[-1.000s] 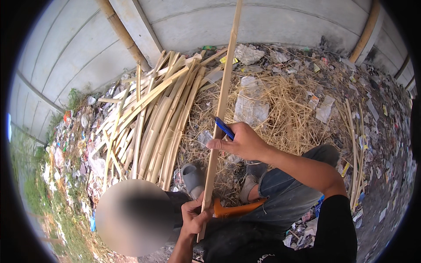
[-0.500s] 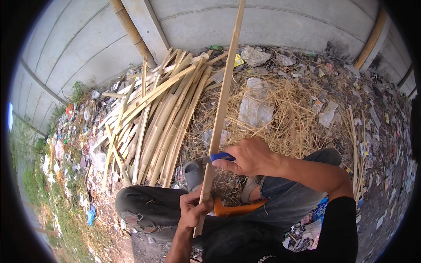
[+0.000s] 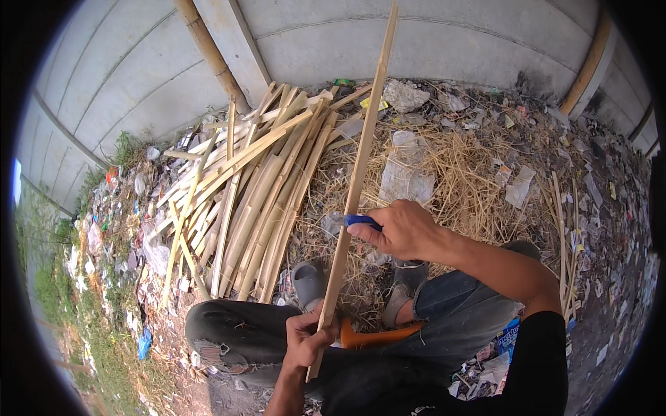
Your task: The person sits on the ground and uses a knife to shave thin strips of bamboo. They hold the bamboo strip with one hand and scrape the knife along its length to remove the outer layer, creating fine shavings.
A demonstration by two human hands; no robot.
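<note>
A long bamboo strip (image 3: 362,149) slants up from my lap, past the straw, to in front of the wall. My left hand (image 3: 305,340) is wrapped round its lower part, with the end sticking out below the fist. Higher up, my right hand (image 3: 402,230) grips a blue-handled knife (image 3: 363,222) whose handle meets the strip's right edge. The blade is mostly hidden at the strip. Between my legs lies an orange curved object (image 3: 381,338), partly covered by my left hand and the strip.
A pile of split bamboo (image 3: 253,201) lies at the left, near the concrete wall (image 3: 430,48). Straw-like shavings (image 3: 465,180) and a flattened plastic sheet (image 3: 407,166) lie ahead. A few thin strips (image 3: 560,236) rest at the right. Litter covers much of the ground.
My right hand has moved the knife up along the strip, away from my left hand. The strip's top has tilted slightly rightward. My left hand keeps its grip.
</note>
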